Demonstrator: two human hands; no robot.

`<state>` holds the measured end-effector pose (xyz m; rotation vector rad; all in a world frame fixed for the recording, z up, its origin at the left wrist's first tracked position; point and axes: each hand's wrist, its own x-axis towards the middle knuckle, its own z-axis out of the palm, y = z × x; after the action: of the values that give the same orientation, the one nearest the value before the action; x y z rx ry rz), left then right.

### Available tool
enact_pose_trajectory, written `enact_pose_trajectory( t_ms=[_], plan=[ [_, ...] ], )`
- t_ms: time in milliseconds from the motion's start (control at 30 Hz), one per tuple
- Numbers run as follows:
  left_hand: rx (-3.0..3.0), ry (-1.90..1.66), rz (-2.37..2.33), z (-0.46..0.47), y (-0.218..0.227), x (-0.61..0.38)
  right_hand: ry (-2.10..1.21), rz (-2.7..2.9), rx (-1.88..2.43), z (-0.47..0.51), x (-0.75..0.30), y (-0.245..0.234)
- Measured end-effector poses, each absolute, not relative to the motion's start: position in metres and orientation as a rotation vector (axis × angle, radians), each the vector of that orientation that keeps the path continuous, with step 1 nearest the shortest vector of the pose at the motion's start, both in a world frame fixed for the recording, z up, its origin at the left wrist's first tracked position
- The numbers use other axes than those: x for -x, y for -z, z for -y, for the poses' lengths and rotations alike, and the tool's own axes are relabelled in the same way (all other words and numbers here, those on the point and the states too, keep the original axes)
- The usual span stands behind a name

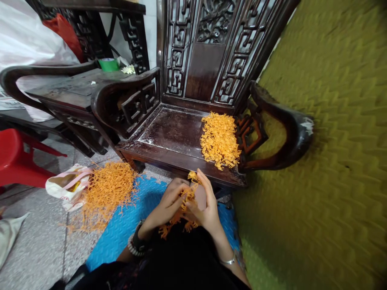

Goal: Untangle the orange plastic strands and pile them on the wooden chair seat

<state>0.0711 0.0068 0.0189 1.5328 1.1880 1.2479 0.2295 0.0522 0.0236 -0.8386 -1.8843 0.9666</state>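
Note:
My left hand (165,207) and my right hand (205,207) meet low in the middle of the view, fingers curled round a small bunch of orange plastic pieces (186,197). More orange bits hang below the hands over my dark lap. Just ahead, a heap of small orange pieces (220,139) lies on the right side of a dark carved wooden chair's seat (172,133). A loose pile of long orange strands (105,191) lies on the floor to the left.
A blue mat (127,225) covers the floor under my hands. A paper bag (68,185) lies by the strands, a red stool (15,157) at far left. A second dark chair (72,88) stands left; an olive woven surface (326,161) fills the right.

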Motion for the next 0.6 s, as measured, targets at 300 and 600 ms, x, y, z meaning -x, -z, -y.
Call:
enact_pose_trajectory(
  t_ms=[300, 600],
  plan=[
    [-1.506, -1.068, -1.162, 0.006, -0.024, -0.062, -0.742, 2.113, 0.785, -0.074, -0.245, -0.041],
    [-2.450, -0.712, -1.322, 0.017, -0.068, 0.000, -1.048, 2.561, 0.487, -0.078, -0.238, -0.063]
  ],
)
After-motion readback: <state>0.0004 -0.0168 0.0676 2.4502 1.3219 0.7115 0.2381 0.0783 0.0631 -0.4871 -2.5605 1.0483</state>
